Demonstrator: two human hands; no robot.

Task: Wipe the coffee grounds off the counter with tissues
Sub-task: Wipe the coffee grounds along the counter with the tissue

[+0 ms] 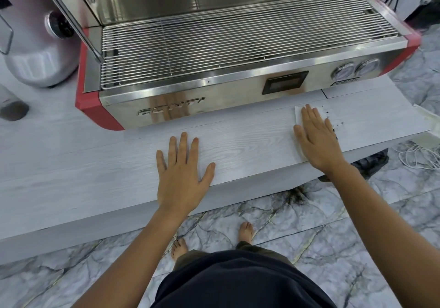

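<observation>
A white tissue (298, 115) lies flat on the pale wood-grain counter (119, 164), mostly covered by my right hand (317, 138), which presses on it with fingers spread. Dark coffee grounds (339, 124) are scattered just right of that hand, near the counter's right end. My left hand (182, 172) rests flat on the bare counter near its front edge, fingers apart, holding nothing.
A steel and red espresso machine (214, 93) with a wire drip grate stands behind the hands. A silver grinder (40, 45) and a small container (13, 107) are at the left. Spilled grounds (297, 195), a dark bag (371, 162) and white cables (419, 155) lie on the marble floor.
</observation>
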